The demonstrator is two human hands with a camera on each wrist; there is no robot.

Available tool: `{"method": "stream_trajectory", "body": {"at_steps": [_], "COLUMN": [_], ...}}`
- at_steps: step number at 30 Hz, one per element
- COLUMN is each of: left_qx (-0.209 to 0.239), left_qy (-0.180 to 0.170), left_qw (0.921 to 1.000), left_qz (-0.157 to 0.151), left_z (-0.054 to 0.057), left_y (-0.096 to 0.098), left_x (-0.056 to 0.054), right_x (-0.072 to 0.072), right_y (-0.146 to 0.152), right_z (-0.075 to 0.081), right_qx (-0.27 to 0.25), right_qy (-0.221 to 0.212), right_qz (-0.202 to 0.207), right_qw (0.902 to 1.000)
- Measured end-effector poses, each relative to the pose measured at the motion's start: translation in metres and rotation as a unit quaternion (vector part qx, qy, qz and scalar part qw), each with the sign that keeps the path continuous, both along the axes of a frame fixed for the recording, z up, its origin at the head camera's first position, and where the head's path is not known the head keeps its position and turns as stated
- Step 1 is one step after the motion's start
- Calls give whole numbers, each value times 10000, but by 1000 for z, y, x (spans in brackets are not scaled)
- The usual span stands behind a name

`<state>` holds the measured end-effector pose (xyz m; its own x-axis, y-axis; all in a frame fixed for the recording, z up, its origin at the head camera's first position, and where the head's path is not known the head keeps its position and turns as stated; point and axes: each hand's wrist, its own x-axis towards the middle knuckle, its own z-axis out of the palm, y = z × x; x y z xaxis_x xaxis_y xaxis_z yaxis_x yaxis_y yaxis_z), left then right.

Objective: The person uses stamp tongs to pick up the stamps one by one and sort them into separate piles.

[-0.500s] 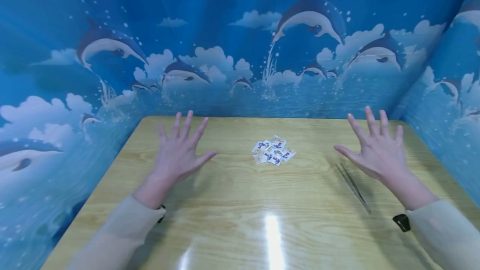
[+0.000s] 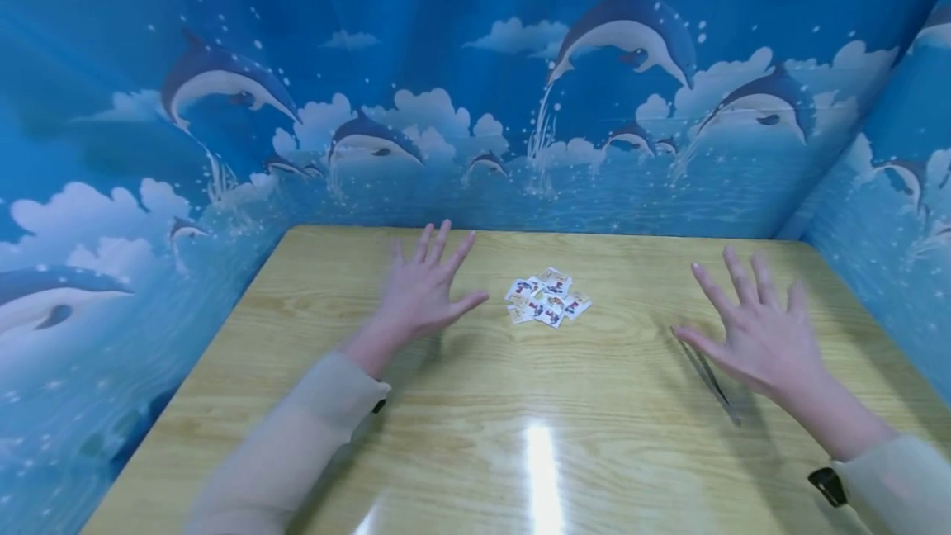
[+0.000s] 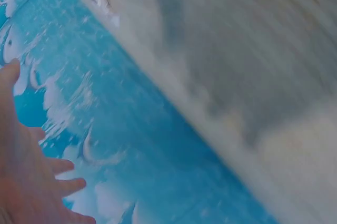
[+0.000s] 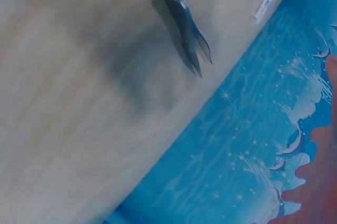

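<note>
My left hand (image 2: 422, 291) hovers over the table, fingers spread and empty, its thumb pointing at a small pile of white printed cards or packets (image 2: 548, 297). On the right, my right hand (image 2: 768, 341) is held in the air with its fingers spread too. Below its thumb lies a pair of metal tweezers (image 2: 712, 382), partly covered by the hand in the head view. The right wrist view shows the tweezers (image 4: 184, 29) on the tabletop, their two tips parted. Part of the left hand (image 3: 26, 176) appears at the edge of the left wrist view.
The wooden table (image 2: 475, 403) has a bright light reflection near its front. A blue curtain (image 2: 446, 40) printed with dolphins and clouds hangs behind it and along both sides. Dark wrist straps peek out from the light sleeves (image 2: 297, 436).
My left hand has moved right, closer to the pile. My right hand has dropped slightly toward me and now overlaps the tweezers. The head view has shifted a little.
</note>
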<state>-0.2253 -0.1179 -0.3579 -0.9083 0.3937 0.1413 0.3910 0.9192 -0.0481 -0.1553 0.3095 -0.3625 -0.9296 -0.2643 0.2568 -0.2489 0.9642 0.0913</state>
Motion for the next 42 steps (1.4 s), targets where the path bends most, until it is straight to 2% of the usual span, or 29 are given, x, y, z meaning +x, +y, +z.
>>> {"method": "stream_trajectory", "body": {"at_steps": [4, 9, 13, 18, 21, 23, 26, 30, 37, 42], "left_qx": [264, 711, 1151, 1569, 1656, 1672, 1746, 1845, 1735, 1547], "left_qy": [-259, -626, -1054, -1650, -1833, -1873, -1932, -2009, -1980, -1800], "left_qw": [9991, 9942, 9837, 9637, 9560, 9537, 9509, 9503, 9600, 9677], "left_qz": [-230, -515, -893, -1394, -1581, -1658, -1672, -1502, -956, -849], "left_z": [-14, -26, -33, -40, -43, -44, -46, -47, -51, -54], "left_y": [15, 22, 24, 29, 32, 33, 36, 41, 50, 54], "left_x": [-13, -25, -33, -37, -36, -35, -36, -42, -59, -67], "right_x": [3, 3, 5, 10, 14, 16, 19, 20, 20, 18], "right_y": [-1, 0, 5, 15, 22, 26, 32, 37, 40, 41], "right_z": [-8, -19, -28, -36, -40, -42, -44, -46, -56, -61], "right_qx": [-57, -395, -743, -1117, -1304, -1396, -1537, -1700, -1764, -1758], "right_qy": [-54, -254, -364, -613, -854, -1060, -1316, -1421, -902, -744], "right_qz": [116, 366, 528, 583, 602, 587, 525, 496, 914, 1154], "right_qw": [9999, 9982, 9952, 9901, 9859, 9828, 9779, 9739, 9759, 9748]}}
